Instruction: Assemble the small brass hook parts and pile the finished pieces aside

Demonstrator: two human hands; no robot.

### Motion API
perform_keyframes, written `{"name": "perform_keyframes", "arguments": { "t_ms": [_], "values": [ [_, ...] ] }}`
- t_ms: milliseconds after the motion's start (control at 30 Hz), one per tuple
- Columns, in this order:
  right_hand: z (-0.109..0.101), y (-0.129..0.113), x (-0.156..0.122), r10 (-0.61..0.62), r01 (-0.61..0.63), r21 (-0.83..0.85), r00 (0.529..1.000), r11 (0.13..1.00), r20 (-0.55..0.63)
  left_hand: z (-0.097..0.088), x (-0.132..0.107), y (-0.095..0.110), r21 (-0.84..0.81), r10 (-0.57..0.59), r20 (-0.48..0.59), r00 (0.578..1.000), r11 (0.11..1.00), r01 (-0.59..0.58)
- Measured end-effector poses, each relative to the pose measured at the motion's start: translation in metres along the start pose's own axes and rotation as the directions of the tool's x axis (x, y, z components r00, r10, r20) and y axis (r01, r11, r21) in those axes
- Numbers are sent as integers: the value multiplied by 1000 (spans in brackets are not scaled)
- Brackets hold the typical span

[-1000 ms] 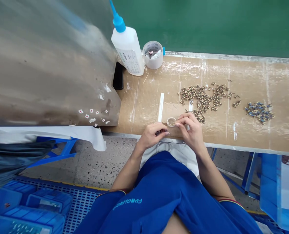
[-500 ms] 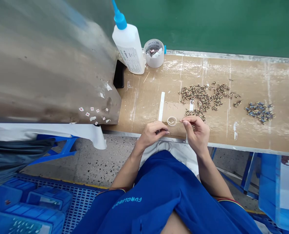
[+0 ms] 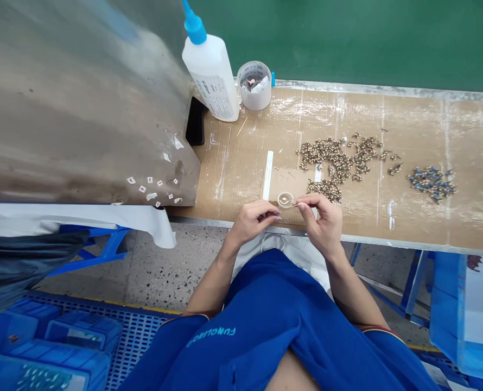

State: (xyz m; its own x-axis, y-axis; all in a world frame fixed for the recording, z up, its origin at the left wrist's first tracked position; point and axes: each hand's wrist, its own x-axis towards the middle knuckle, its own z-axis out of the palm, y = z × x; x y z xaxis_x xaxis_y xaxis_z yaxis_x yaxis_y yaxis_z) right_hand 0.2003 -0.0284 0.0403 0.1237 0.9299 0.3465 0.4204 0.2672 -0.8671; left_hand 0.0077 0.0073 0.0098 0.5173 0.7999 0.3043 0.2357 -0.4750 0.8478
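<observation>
A small pale round ring or cap (image 3: pixel 285 199) lies on a brown cardboard patch (image 3: pixel 290 182) on the bench, between my hands. My right hand (image 3: pixel 322 224) pinches a thin stick (image 3: pixel 296 206), and the stick's tip reaches into the ring. My left hand (image 3: pixel 252 220) sits just left of the ring, fingers curled, with something dark showing between them that is too small to make out. A heap of small brass-coloured parts (image 3: pixel 331 163) lies just beyond my right hand.
Farther right lies a cluster of small blue-and-metal parts (image 3: pixel 431 183). A white glue bottle with a blue nozzle (image 3: pixel 211 76) and a round tub (image 3: pixel 254 85) stand at the bench's back edge. A large metal housing (image 3: pixel 82 108) fills the left. Blue crates (image 3: pixel 50 347) sit on the floor.
My right hand sits farther right of the ring than a second ago, with more of the stick showing. The view has tilted slightly.
</observation>
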Motion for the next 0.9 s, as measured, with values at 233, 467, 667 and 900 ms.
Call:
{"name": "perform_keyframes", "arguments": {
  "t_ms": [233,467,667,900],
  "values": [
    [1,-5,-2,6,-6,-11,999,1000,32,0,2,4,-33,-14,-27,1000,999,14],
    [3,-6,-2,-36,38,-24,995,999,89,1,1,3,-31,-20,-15,1000,999,20],
    [4,-3,-1,-63,70,-49,988,996,139,1,-1,1,-21,-34,-2,999,999,34],
    [4,-1,-3,-35,52,-83,980,995,195,0,-1,1,-24,-39,12,999,999,39]
  ]
}}
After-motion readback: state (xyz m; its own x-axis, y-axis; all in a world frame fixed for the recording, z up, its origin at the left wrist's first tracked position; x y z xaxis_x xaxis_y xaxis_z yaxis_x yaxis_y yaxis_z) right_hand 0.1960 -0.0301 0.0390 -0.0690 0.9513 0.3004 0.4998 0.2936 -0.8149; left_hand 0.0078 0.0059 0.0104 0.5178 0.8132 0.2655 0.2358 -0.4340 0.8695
